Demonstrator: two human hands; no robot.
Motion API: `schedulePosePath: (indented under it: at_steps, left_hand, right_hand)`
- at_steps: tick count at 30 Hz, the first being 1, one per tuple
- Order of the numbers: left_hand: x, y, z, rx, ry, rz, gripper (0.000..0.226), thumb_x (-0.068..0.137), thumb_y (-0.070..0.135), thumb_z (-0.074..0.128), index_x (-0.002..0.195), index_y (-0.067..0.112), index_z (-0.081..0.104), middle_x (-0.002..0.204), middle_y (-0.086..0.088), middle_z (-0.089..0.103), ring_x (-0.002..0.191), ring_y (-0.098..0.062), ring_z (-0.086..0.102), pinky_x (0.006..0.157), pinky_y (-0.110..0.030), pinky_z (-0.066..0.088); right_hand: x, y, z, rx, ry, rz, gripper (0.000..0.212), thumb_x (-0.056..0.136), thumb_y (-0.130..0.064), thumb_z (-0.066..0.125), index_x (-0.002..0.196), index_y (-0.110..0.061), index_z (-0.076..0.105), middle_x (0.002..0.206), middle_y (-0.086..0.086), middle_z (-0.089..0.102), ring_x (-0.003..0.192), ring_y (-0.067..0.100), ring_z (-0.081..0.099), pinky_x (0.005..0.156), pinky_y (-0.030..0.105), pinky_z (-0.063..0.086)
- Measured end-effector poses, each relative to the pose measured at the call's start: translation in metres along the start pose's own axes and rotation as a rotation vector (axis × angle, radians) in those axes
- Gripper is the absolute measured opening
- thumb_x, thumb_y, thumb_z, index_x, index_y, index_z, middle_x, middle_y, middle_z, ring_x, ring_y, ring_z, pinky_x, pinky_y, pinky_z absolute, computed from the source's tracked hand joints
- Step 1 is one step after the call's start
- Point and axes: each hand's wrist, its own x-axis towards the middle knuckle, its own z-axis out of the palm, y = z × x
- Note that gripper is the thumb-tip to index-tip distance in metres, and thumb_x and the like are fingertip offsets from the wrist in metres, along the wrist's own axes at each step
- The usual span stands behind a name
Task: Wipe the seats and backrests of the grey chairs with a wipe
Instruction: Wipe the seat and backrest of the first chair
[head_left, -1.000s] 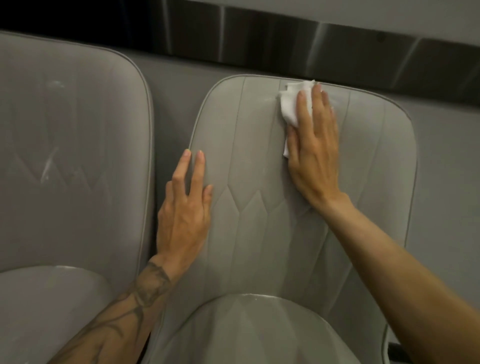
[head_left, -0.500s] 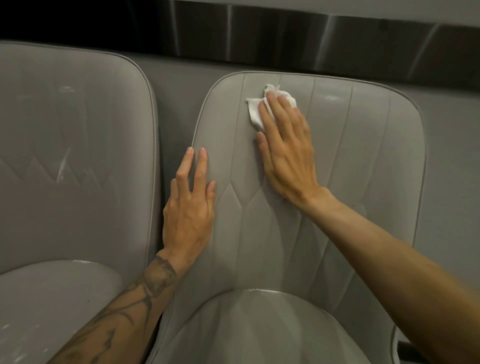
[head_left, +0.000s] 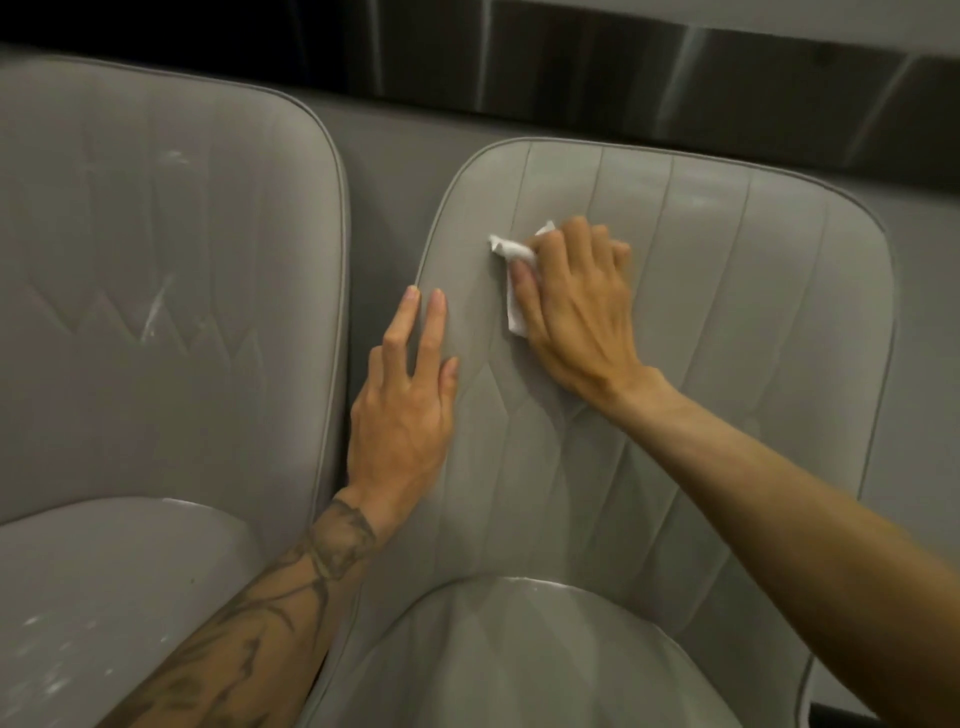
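Looked down on two grey chairs standing side by side, with a narrow gap between them. Found the right hand (head_left: 576, 312) on the upper left part of the right backrest (head_left: 727, 364), fingers bent over a white wipe (head_left: 514, 249) and thumb laid along it, pressing the crumpled sheet against the upholstery. Saw the wipe poking out past the fingertips and down the thumb side, the remainder hidden under the palm. Noted the left hand (head_left: 400, 405) lying flat on the same backrest at its left edge, below and to the left of the wipe, fingers straight and pointing upward, holding nothing. Could not tell how its outermost fingers lay, hidden near the piped edge. Marked a tattooed forearm (head_left: 291, 597) running up from the lower left, across the gap between the chairs. Made out stitched vertical seams and a diamond pattern across the right backrest, and the front of the right seat (head_left: 519, 649) catching a dull shine below. Spotted pale streaks (head_left: 156, 312) on the left backrest (head_left: 156, 182) and whitish flecks on the left seat (head_left: 104, 597). Observed a grey wall behind both chairs, topped by a dark reflective strip (head_left: 675, 78).
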Motion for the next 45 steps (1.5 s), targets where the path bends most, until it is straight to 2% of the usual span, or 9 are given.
schedulePosePath:
  at_steps: [6,12,18,24,29,36,38,42,45]
  left_hand:
    - [0.000,-0.001,0.002,0.013,0.008,0.000,0.054,0.112,0.036,0.030,0.163,0.021,0.023,0.167,-0.005,0.025,0.123,-0.029,0.054,0.081,-0.044,0.062]
    - [-0.001,-0.002,0.002,0.011,0.019,0.012,0.055,0.112,0.036,0.032,0.163,0.021,0.023,0.167,-0.004,0.024,0.122,-0.028,0.053,0.082,-0.042,0.062]
    - [0.000,-0.001,0.002,0.007,0.005,0.004,0.054,0.112,0.036,0.030,0.163,0.021,0.023,0.166,-0.005,0.025,0.123,-0.028,0.053,0.083,-0.042,0.062]
    - [0.000,0.002,-0.002,-0.002,-0.002,0.007,0.055,0.111,0.032,0.036,0.163,0.020,0.024,0.167,-0.006,0.025,0.125,-0.030,0.054,0.086,-0.044,0.061]
    - [0.001,0.003,-0.003,-0.021,-0.018,-0.012,0.055,0.111,0.030,0.037,0.163,0.018,0.025,0.167,-0.007,0.026,0.124,-0.031,0.054,0.084,-0.045,0.061]
    - [-0.001,0.004,-0.010,-0.067,-0.043,-0.018,0.057,0.109,0.026,0.038,0.164,0.021,0.022,0.168,-0.005,0.022,0.131,-0.033,0.050,0.087,-0.049,0.060]
    - [0.000,0.005,-0.010,-0.057,-0.049,-0.025,0.057,0.109,0.026,0.039,0.163,0.020,0.023,0.168,-0.004,0.022,0.129,-0.035,0.051,0.085,-0.052,0.060]
    - [0.001,0.006,-0.010,-0.059,-0.043,-0.029,0.055,0.109,0.026,0.038,0.163,0.020,0.025,0.167,-0.005,0.024,0.129,-0.035,0.052,0.084,-0.052,0.060]
    - [0.000,0.004,-0.008,-0.044,-0.045,-0.022,0.055,0.110,0.026,0.038,0.163,0.020,0.024,0.167,-0.005,0.024,0.129,-0.035,0.052,0.082,-0.052,0.061]
  right_hand:
    - [0.028,0.004,0.010,-0.028,0.124,0.173,0.030,0.105,-0.038,0.046,0.099,-0.012,0.061,0.100,0.015,0.058,0.093,0.027,0.045,0.080,0.040,0.029]
    - [-0.001,-0.011,0.017,-0.004,0.056,-0.027,0.035,0.105,-0.043,0.044,0.096,-0.015,0.062,0.103,0.014,0.061,0.091,0.029,0.050,0.079,0.041,0.031]
    - [0.029,-0.009,0.020,-0.032,0.168,0.217,0.029,0.104,-0.043,0.045,0.102,-0.019,0.063,0.110,0.012,0.059,0.100,0.023,0.040,0.082,0.039,0.029]
    - [-0.008,-0.019,0.017,-0.012,0.049,-0.101,0.026,0.103,-0.038,0.055,0.101,-0.016,0.068,0.102,0.014,0.064,0.089,0.030,0.055,0.077,0.041,0.033]
    - [0.046,-0.008,0.027,-0.111,0.203,0.238,0.027,0.104,-0.043,0.048,0.103,-0.020,0.061,0.103,0.012,0.059,0.093,0.026,0.049,0.076,0.039,0.029]
    - [-0.015,-0.013,0.010,0.001,-0.088,-0.151,0.025,0.101,-0.036,0.053,0.108,-0.017,0.067,0.104,0.013,0.062,0.092,0.032,0.056,0.079,0.042,0.032]
    - [0.014,0.022,0.005,-0.096,-0.021,-0.081,0.024,0.094,-0.032,0.055,0.113,-0.018,0.060,0.108,0.017,0.060,0.097,0.035,0.057,0.080,0.042,0.030]
    - [0.032,0.061,-0.004,-0.161,0.156,0.247,0.021,0.106,-0.038,0.041,0.115,-0.021,0.049,0.110,0.017,0.057,0.100,0.027,0.044,0.081,0.039,0.026]
    - [-0.021,0.021,0.004,-0.102,-0.011,0.216,0.037,0.108,-0.040,0.037,0.126,-0.014,0.056,0.108,0.015,0.054,0.095,0.029,0.046,0.081,0.042,0.031]
